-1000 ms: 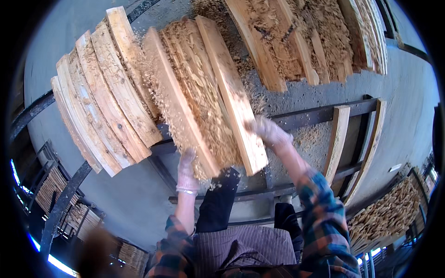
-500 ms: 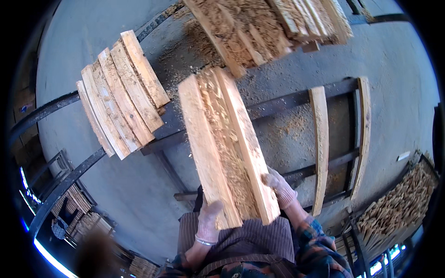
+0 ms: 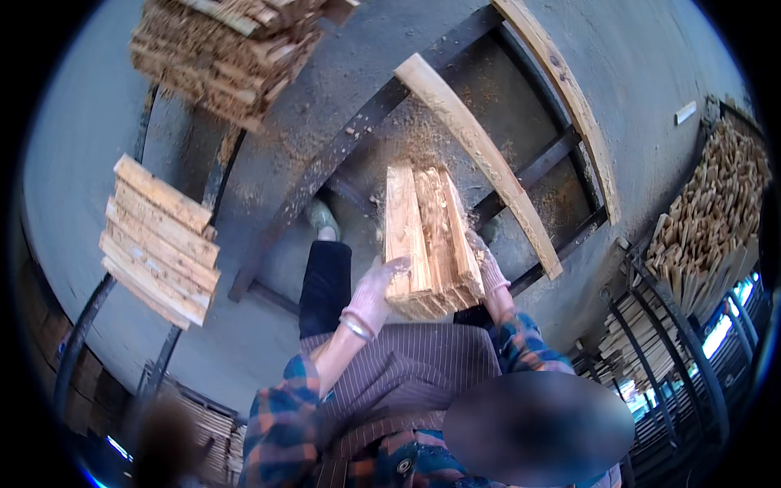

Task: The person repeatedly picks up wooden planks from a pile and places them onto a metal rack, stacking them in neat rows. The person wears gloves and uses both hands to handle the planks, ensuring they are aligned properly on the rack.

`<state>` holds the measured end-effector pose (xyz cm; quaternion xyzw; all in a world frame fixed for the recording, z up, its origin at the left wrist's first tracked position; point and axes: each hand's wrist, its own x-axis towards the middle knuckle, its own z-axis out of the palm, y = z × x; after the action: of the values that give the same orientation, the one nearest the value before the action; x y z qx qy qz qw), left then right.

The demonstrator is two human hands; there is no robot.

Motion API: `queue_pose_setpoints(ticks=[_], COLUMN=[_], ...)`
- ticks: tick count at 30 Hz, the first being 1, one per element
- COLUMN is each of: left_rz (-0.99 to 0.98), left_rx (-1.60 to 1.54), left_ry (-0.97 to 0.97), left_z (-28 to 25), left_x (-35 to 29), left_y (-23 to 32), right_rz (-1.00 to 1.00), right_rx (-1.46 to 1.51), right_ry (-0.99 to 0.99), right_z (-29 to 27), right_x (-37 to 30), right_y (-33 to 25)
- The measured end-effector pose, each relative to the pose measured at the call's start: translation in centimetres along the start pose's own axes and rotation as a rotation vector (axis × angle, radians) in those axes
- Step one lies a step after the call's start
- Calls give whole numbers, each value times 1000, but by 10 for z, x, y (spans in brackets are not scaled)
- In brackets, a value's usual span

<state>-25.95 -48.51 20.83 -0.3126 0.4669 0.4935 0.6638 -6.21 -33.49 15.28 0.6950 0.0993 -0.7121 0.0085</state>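
Note:
A bundle of wooden boards (image 3: 434, 236) with rough, splintery faces is held in front of my apron, its far end tipped away from me. My left hand (image 3: 376, 294), in a pale glove, grips the left side near the close end. Gloved too, my right hand (image 3: 488, 267) clasps the right side; some of its fingers are hidden behind the wood. Just beyond the bundle, two long wooden strips, one nearer (image 3: 480, 159) and one farther right (image 3: 573, 106), lie across a dark metal frame (image 3: 333, 150).
A small stack of boards (image 3: 163, 244) rests on metal rails at the left. A taller rough stack (image 3: 228, 61) stands at the far left. Many sticks form a heap (image 3: 708, 211) at the right. Wood chips (image 3: 285, 146) litter the grey floor.
My view has turned to the right, so the stacks now appear farther left. The bundle has been brought closer in and tilted, showing its near end; both hands still hold it.

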Motion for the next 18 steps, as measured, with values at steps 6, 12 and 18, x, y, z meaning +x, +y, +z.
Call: queue_pose_setpoints(ticks=[6, 12, 18], left_rz=[-253, -64, 46], left_rx=[-282, -222, 90], left_ry=[-83, 104, 341], left_z=[-19, -52, -43], left_x=[64, 138, 97], left_y=[2, -26, -70], right_rz=[-96, -133, 47], right_rx=[106, 3, 253], right_ry=[-134, -120, -247], right_z=[-13, 10, -24], right_x=[61, 107, 83], right_y=[7, 4, 24])
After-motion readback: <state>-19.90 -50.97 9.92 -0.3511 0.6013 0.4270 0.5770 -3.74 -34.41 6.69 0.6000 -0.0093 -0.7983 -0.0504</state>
